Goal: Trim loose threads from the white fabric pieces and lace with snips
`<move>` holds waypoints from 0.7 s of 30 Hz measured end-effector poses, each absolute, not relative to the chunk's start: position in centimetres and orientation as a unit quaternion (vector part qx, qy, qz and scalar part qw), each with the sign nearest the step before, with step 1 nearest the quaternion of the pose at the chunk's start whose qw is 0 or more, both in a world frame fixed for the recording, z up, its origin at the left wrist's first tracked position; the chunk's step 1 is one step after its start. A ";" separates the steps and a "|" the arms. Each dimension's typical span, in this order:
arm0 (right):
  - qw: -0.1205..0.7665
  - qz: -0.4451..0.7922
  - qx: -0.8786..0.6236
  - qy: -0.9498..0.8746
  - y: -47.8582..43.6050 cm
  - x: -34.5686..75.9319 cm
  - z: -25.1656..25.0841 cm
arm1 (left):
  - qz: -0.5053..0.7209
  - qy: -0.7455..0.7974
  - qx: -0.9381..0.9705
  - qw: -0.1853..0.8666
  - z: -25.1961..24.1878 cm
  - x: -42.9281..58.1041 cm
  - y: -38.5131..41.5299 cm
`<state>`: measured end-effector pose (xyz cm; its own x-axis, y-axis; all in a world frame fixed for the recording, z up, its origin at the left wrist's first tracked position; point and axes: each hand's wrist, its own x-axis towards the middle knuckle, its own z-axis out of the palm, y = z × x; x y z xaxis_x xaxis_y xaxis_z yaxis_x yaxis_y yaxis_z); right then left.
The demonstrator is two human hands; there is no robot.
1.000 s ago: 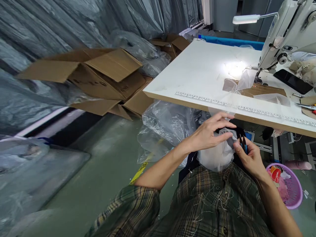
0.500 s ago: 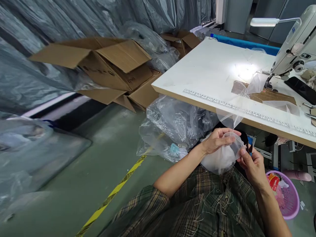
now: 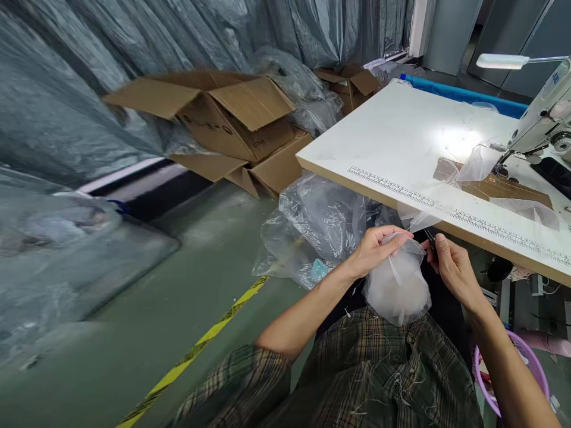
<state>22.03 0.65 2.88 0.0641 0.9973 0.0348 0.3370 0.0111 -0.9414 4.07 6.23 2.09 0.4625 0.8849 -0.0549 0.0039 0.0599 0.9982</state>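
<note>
My left hand [image 3: 377,249] pinches the top of a bunched piece of sheer white fabric [image 3: 398,285] that hangs over my lap. My right hand [image 3: 450,267] is closed just right of the fabric, gripping small thread snips [image 3: 429,240] whose dark tips show above the fingers. A strip of the same sheer fabric [image 3: 417,219] runs from my hands up over the edge of the white sewing table [image 3: 392,137] toward the sewing machine [image 3: 542,119].
Open cardboard boxes [image 3: 223,119] and clear plastic bags [image 3: 312,226] stand on the green floor left of the table. A yellow floor line [image 3: 196,351] runs below them. A purple basket [image 3: 530,368] sits at the right. Grey plastic sheeting [image 3: 66,119] covers the left.
The camera has swung to the left, so the table and machine sit further right. My hands have stayed together on the fabric, lifting slightly toward the table edge.
</note>
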 end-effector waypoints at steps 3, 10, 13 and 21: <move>0.395 0.372 -0.585 -0.603 0.8 21.3 2.7 | 0.334 0.350 0.646 0.590 2.6 3.5 6.0; 0.347 0.349 -0.596 -0.634 0.5 20.3 2.6 | 0.294 0.333 0.712 0.543 2.7 2.7 5.8; 0.359 0.335 -0.604 -0.628 1.0 20.0 2.2 | 0.296 0.330 0.699 0.561 2.7 2.8 5.9; 0.340 0.333 -0.608 -0.636 0.1 20.1 2.2 | 0.285 0.325 0.625 0.651 2.8 2.9 6.2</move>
<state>20.14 0.09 2.24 -0.0298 0.9992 0.0271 0.5473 0.0390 -0.8361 2.88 6.24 2.81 0.6266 0.7765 -0.0672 0.0354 0.0577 0.9977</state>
